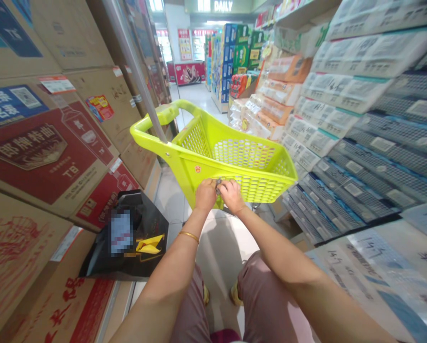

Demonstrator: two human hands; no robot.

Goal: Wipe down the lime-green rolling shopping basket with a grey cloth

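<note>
Left hand (206, 194) and right hand (231, 194) outstretched together, grip closed on small grey object (218, 186)

A pale, glossy tiled floor (220, 238) runs as an aisle, its tile joints showing as thin lines. A lime-green shopping cart (187, 166) stands across its middle. At the floor's near end two yellowish shoes (236, 293) rest on it, slightly apart. By its left edge sits a black bag (145, 216), its base partly unclear; toward the far end stands a stocked display rack (220, 66).
</note>
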